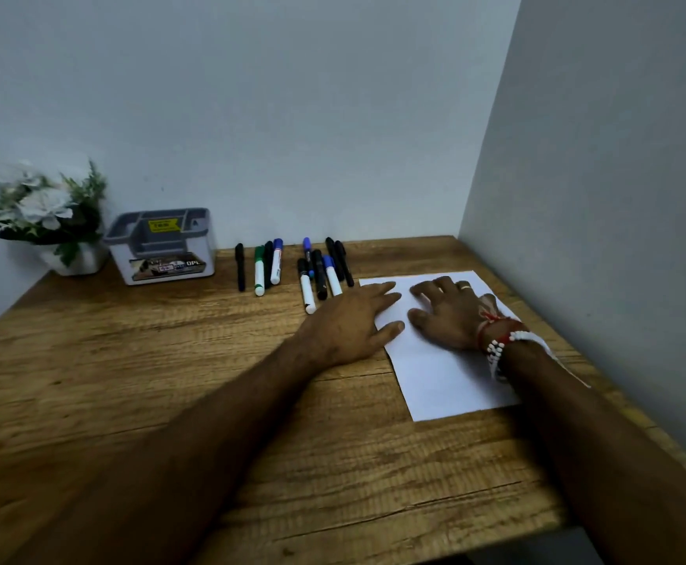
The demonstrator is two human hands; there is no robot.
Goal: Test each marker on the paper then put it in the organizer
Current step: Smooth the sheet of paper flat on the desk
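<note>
Paper [447, 381] partly hidden under flat left hand [349, 322], right hand [451, 316].

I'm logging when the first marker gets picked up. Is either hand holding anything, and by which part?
Nothing is held. The left hand and right hand rest flat on the paper; the markers lie on the table.

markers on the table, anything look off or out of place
Nothing stands out. The markers lie in two loose clusters, none in the organizer yet; the paper lies flat and unmarked under the left hand and right hand.
</note>
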